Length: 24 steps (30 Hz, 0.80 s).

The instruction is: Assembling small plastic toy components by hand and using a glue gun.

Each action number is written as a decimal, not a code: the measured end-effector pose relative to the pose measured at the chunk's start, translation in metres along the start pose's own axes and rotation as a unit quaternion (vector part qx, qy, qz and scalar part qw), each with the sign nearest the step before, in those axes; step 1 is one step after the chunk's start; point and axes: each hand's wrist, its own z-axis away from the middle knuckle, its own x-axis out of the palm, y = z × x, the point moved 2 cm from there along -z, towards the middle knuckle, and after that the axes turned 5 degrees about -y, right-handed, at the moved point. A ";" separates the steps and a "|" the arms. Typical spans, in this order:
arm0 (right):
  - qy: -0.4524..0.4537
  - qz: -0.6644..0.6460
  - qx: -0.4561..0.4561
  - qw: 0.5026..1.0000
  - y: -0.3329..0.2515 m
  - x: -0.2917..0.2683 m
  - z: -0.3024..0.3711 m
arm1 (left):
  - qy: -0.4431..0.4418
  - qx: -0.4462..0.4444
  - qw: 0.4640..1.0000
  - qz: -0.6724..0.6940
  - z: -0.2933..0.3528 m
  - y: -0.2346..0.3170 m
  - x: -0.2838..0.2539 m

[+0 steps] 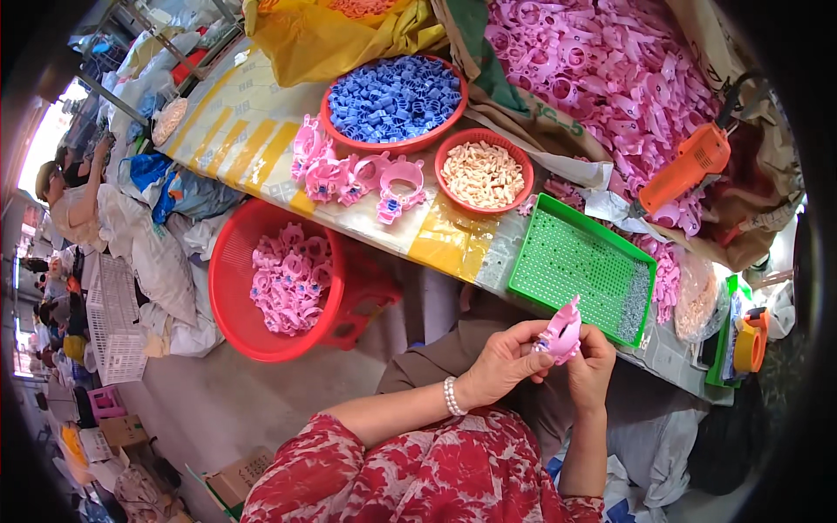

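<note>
My left hand (504, 366) grips a pink plastic part (565, 329) between thumb and fingers, above my lap by the table's front edge. Closed at the same part's right side is my right hand (593, 364); whether its fingertips also hold something small is hidden. The part is curved, with a pointed tip upward and a dark opening in its side. Just beyond the hands lies a green perforated tray (567, 253) with small grey pieces gathered at its right end. Several similar pink parts (349, 174) with blue bits stand on the table at the left.
A red basin (394, 139) of blue pieces and a smaller red basket (528, 179) of cream pieces sit on the table (453, 242). Pink parts fill a large sack behind. An orange electric tool (689, 167) hangs at right. Below left stands a red basket (228, 305) of pink parts.
</note>
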 end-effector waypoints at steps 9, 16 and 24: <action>0.007 0.023 -0.063 0.998 0.001 -0.002 0.007 | 0.021 0.038 0.998 -0.035 0.002 0.005 -0.008; -0.057 0.014 -0.022 0.998 0.004 0.007 0.011 | 0.003 0.066 0.997 -0.041 0.003 0.003 -0.008; -0.035 -0.022 -0.027 0.999 0.004 0.007 0.010 | 0.022 0.065 0.997 -0.037 0.002 0.004 -0.008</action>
